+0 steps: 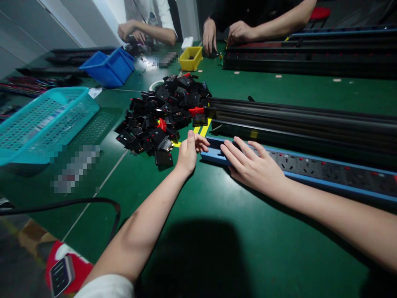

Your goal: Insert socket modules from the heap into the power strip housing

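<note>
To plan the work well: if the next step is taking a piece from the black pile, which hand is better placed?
Left, I think. The left hand is nearer the pile, at the end of the blue strip. The right hand lies over the strip, farther off.

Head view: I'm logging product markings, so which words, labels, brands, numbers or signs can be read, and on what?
None can be read.
Black modules: tiny pale marks, too small to read.
Blue-edged socket strip: small marks along it, too small to read.
Pixelated object at left: blurred out.
Device at lower left: marks on its face, too blurred to read.
</note>
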A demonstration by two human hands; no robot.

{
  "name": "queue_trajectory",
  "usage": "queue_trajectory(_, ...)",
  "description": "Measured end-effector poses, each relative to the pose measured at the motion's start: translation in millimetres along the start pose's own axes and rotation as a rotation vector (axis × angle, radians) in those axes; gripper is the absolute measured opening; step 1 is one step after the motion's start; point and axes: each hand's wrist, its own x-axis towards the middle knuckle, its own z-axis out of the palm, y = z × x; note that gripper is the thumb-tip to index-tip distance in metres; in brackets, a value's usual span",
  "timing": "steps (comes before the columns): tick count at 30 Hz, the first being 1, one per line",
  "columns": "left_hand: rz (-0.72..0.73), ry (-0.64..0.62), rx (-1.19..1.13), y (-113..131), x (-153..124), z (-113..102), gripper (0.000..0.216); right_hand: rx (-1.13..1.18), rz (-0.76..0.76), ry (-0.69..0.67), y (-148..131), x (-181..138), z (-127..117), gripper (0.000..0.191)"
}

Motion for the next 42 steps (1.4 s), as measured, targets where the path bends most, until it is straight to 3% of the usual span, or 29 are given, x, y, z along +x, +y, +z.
queue_trajectory(14, -0.013, 0.006, 0.011, -0.3, 0.6, 0.2, 0.081, -0.030, -0.006, 0.037, 0.8, 0.8, -3.4, 0.046)
queue_trajectory(30, 0.007, 0.021, 0.003, -0.7, 1.0, 0.6, 0.066, -0.044, 0.121, -0.008, -3.3, 4.6, -3.6, 0.039)
queue_trajectory(42, 0.189, 0.336, 0.323, 0.1, -2.0, -3.2, 0.057, -0.054, 0.091, -0.070, -1.3, 5.3, -8.9, 0.034)
